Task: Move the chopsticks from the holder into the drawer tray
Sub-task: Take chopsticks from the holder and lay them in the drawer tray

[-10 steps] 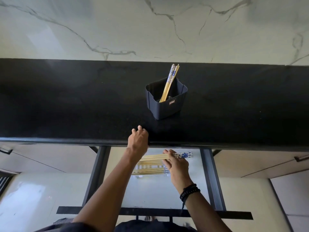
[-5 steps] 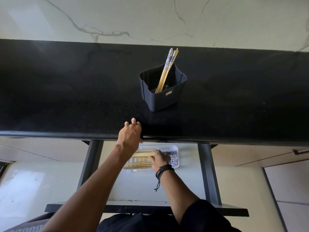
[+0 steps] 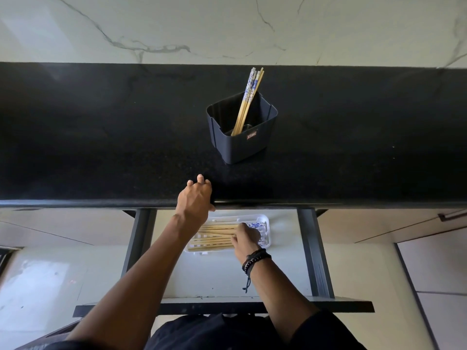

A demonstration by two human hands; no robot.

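Head view looks down both outstretched forearms. The right hand (image 3: 246, 237), palm down and wrist bent, with dark bracelets (image 3: 255, 260) on it, reaches into the open drawer (image 3: 313, 248). Its fingers curl down onto the tray chopsticks (image 3: 214, 236), so the grip is closed on their patterned ends; the thumb is hidden. These lie flat and side by side in the clear tray (image 3: 265, 221), running leftward from the grip. The left hand (image 3: 195, 195) is just beyond and left of that grip, with the arm nearly straight. Its fingers lie loosely spread on the black bench (image 3: 101, 147) edge, the thumb at the front lip, and it holds nothing. Farther beyond the right grip, on the bench, stands the dark holder (image 3: 242, 145). The holder chopsticks (image 3: 249, 97) lean in it, patterned ends up.
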